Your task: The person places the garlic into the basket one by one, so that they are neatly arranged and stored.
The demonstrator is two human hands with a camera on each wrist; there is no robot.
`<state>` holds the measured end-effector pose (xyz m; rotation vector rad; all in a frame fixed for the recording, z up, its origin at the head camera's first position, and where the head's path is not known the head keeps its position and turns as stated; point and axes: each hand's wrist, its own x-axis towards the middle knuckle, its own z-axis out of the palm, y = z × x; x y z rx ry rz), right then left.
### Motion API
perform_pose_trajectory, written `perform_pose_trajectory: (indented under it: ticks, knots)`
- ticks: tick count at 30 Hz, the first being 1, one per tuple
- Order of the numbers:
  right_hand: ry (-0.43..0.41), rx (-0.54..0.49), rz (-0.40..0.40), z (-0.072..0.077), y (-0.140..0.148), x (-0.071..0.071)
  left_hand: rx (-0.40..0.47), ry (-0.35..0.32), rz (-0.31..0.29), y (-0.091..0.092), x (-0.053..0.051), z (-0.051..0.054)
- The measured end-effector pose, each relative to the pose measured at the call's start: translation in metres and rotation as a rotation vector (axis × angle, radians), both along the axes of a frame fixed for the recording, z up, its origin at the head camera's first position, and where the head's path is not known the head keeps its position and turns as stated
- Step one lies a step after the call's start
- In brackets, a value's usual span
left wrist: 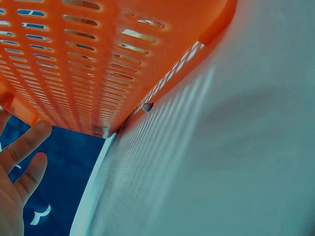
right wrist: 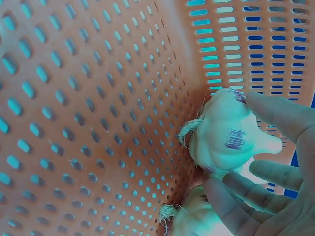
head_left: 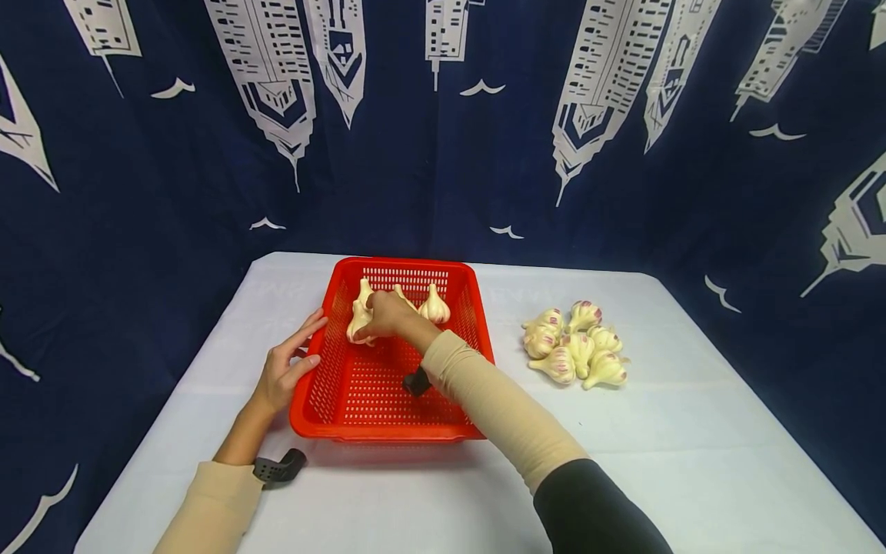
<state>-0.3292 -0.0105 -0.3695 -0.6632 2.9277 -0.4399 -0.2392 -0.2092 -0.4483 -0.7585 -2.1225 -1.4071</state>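
Note:
A red perforated basket (head_left: 388, 432) has my left hand (head_left: 280, 373) at its left side, with extended fingers touching the rim. In the left wrist view, the fingers of that hand (left wrist: 22, 167) lie against the basket's outer wall (left wrist: 103, 64). My right hand (head_left: 396, 314) reaches inside, at the basket's far left. Its thumb and fingers hold a garlic bulb (head_left: 358, 327). In the right wrist view, this bulb (right wrist: 224, 132) sits between the thumb and fingers of the hand (right wrist: 275, 201), with another bulb (right wrist: 197, 219) below. More garlic (head_left: 434, 306) stands along the basket's far end.
A loose group of several garlic bulbs (head_left: 577, 350) lies on the white table (head_left: 692, 431), right of the basket. Behind the table hangs a dark blue cloth (head_left: 415, 200) with white building prints. Dark wrist devices show near both wrists.

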Motion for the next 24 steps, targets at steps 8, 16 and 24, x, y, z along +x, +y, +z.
perform_pose_trajectory:
  ticks: [8,16,24]
  knots:
    - [-0.02,-0.029,-0.015,0.009,0.005,0.002,0.008,0.021,-0.004,0.002,0.001,0.002]
    - [-0.045,-0.118,-0.032,0.026,0.012,0.005,0.009,0.019,0.0,0.0,0.0,0.0]
    - [-0.07,-0.157,-0.082,0.039,0.027,0.016,0.013,0.031,-0.012,0.001,0.0,0.002]
